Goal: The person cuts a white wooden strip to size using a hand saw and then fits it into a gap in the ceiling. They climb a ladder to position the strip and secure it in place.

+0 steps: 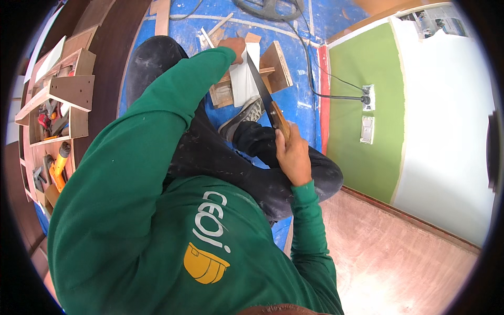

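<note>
My right hand (291, 155) grips the wooden handle of a handsaw (262, 89), whose dark blade slants up and away toward my other hand. My left hand (236, 51) is closed on the upper part of a white board (244, 86), next to the blade. The board lies over a small plywood box (281, 63) and scrap wood pieces. My shoe (236, 121) is just below the board, between my bent legs.
Wooden tool boxes (79, 97) and a yellow-orange power tool (59, 168) are at left. A green-and-white wall (362, 168) with plugged cords is at right. A blue sheet (304, 121) covers the floor; a plywood panel (378, 252) lies lower right.
</note>
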Demonstrator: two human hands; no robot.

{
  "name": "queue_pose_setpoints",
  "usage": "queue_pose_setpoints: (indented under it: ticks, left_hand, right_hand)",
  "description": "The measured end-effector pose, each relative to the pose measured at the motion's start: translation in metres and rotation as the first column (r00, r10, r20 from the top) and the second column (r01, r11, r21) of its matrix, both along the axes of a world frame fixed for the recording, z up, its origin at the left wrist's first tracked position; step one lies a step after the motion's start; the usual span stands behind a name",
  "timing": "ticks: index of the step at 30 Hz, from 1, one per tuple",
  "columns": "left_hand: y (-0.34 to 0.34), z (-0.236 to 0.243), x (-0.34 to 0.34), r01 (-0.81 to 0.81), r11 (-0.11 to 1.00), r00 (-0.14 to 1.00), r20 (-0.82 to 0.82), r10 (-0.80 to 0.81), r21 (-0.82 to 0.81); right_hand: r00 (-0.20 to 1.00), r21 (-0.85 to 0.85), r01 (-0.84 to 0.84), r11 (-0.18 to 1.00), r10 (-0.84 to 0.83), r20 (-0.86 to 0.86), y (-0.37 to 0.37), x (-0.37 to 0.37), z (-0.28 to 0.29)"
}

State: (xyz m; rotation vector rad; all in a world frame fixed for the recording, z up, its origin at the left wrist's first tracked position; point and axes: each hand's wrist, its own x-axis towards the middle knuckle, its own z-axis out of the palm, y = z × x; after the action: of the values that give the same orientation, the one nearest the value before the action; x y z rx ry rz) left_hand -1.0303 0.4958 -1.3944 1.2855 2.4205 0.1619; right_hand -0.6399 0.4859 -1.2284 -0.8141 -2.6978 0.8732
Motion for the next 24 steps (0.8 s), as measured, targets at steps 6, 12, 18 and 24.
queue_pose_setpoints:
  ticks: [6,12,18,24]
  left_hand:
    - [-0.001,0.004,0.001,-0.01,0.999,1.0,-0.007,0.01,0.035]
    - [-0.001,-0.005,0.007,0.002,0.999,0.999,-0.043,0.0,0.034]
    - [0.001,0.005,0.007,-0.033,0.999,0.999,-0.027,0.033,-0.008]
    - [0.0,-0.003,0.005,-0.019,0.999,0.999,-0.045,0.02,0.028]
  right_hand:
    - [0.999,-0.099,0.031,0.995,-0.028,0.034,-0.019,0.038,0.049]
    - [0.993,-0.118,0.067,0.991,-0.055,0.106,-0.031,0.068,0.08]
    - [0.999,-0.011,0.007,1.0,-0.007,0.037,0.002,-0.006,-0.009]
    - [0.997,-0.12,0.047,0.992,-0.039,0.074,-0.018,0.04,0.061]
